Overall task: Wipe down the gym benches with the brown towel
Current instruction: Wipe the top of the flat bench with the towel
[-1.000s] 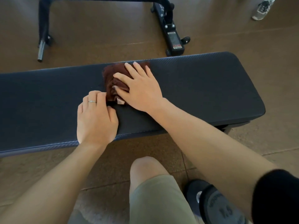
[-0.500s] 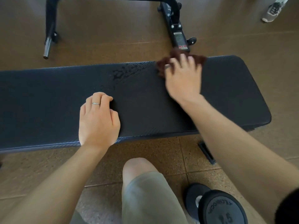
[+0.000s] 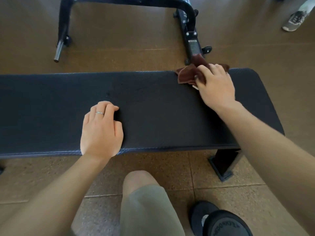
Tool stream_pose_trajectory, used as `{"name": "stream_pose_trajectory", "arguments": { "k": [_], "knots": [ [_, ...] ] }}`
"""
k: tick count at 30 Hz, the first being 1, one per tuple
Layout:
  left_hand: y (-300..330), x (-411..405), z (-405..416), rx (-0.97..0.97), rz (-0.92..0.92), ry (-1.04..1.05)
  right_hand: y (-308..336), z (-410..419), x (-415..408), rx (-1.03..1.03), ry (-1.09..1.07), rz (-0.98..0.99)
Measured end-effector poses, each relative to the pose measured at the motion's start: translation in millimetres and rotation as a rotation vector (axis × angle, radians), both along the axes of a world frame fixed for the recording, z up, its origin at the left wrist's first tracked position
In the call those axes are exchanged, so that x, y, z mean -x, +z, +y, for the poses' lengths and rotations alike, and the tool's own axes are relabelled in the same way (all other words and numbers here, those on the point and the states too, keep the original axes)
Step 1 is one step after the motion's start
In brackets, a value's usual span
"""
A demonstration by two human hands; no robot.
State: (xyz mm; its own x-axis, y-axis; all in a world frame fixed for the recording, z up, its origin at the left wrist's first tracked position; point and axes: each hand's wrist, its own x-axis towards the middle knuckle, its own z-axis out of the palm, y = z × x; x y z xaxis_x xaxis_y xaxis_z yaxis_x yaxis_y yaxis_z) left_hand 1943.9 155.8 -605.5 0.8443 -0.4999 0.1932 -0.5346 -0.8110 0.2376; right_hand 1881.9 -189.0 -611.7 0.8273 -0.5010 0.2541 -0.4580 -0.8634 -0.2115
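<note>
A long black padded gym bench (image 3: 162, 108) runs across the head view. The brown towel (image 3: 187, 74) lies bunched at the bench's far edge near its right end. My right hand (image 3: 215, 86) grips it, fingers curled over the cloth, which sticks out to the left and behind the fingers. My left hand (image 3: 102, 132) rests on the bench's near side left of centre, fingers curled under, holding nothing. A ring sits on one finger.
A black metal frame (image 3: 189, 31) of another machine stands on the brown floor behind the bench, with a steel peg (image 3: 58, 52) at its left. The bench's foot (image 3: 223, 164) is at front right. A dumbbell (image 3: 221, 222) lies by my knee (image 3: 141, 184). Someone's shoe (image 3: 294, 21) is at top right.
My right hand has swept the towel from the bench's middle rightward along the far edge towards the right end. My left hand has stayed in place on the bench.
</note>
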Motion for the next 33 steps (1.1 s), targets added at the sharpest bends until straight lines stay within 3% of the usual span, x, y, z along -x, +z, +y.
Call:
{"name": "stream_pose_trajectory", "arguments": {
  "k": [3, 9, 12, 14, 19, 23, 29, 33],
  "knots": [
    [-3, -1, 1, 0.003, -0.010, -0.007, -1, 42, -27, -0.002, -0.046, 0.022],
    [-5, -2, 4, 0.073, -0.025, -0.010, -6, 196, -111, 0.037, 0.404, 0.016],
    [-5, -3, 7, 0.142, -0.024, -0.010, -6, 202, -113, -0.001, 0.526, -0.019],
    [-4, -5, 8, 0.150, -0.017, -0.035, -6, 171, -94, 0.011, 0.509, -0.033],
    [4, -23, 46, 0.058, -0.056, -0.086, -2, 69, -31, -0.027, 0.177, -0.014],
    [13, -62, 105, -0.015, -0.065, 0.114, 3, 100, -46, -0.075, -0.084, 0.037],
    [2, -75, 115, -0.037, -0.050, 0.132, -1, 257, -62, -0.072, 0.292, 0.031],
    [-1, -77, 121, 0.025, -0.028, 0.129, 17, 274, -43, -0.129, 0.326, 0.076]
  ]
}}
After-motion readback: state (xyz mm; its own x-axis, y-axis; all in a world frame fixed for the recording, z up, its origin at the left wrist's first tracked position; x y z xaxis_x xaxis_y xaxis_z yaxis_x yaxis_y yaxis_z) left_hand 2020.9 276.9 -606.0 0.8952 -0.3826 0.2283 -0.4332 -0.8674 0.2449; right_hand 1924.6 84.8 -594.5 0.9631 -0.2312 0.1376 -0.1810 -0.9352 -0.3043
